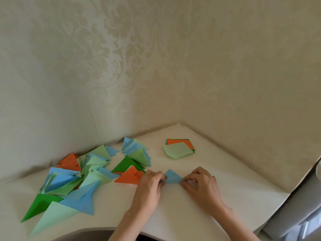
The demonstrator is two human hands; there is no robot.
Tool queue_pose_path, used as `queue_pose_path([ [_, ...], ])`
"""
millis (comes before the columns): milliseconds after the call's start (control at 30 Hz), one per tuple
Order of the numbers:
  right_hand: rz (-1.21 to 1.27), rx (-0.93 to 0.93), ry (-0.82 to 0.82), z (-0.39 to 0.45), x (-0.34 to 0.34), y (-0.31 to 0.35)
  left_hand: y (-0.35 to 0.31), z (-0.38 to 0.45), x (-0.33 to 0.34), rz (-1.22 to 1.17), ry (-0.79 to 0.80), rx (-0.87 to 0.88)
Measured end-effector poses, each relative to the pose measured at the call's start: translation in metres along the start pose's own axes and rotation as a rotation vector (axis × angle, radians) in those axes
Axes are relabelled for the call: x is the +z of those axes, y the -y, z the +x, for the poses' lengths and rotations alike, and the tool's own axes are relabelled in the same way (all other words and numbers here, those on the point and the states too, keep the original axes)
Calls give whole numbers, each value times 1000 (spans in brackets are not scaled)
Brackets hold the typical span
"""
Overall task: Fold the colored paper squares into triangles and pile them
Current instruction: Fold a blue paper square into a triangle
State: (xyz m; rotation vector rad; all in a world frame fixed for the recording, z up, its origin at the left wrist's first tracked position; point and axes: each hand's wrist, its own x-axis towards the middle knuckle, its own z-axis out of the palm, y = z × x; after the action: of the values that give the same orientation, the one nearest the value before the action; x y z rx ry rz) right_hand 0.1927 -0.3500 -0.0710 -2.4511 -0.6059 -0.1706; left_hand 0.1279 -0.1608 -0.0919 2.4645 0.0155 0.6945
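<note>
No brand, label or legible writing appears on any item in view.

Both forearms enter from the lower edge and converge at the centre of the white worktop (199,211). The left hand (150,184) lies palm down, fingers curled, and its fingertips pinch the left corner of a small blue folded paper piece (172,176). The right hand (199,183) is arched with knuckles raised, and its thumb and fingers pinch the right corner of the same piece. Each grip is thus clamped on the blue paper, which lies on the worktop between the two hands with its point directed away from the person.

The pile of folded paper triangles (83,173), in blue, light green, dark green and orange, is spread loosely over the left part of the worktop, reaching back to the patterned cream wall (121,66). An orange triangle (129,177) at the pile's near right edge lies just beside the left hand.

The stack of unfolded paper squares (179,147) lies beyond the hands, toward the corner. Its top sheet is light green and skewed, exposing an orange sheet beneath.
</note>
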Motion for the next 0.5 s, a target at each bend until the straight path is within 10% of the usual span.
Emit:
queue_pose_path([
  [500,-141,72,8,16,13,14,-24,6,19,78,-99,-106],
])
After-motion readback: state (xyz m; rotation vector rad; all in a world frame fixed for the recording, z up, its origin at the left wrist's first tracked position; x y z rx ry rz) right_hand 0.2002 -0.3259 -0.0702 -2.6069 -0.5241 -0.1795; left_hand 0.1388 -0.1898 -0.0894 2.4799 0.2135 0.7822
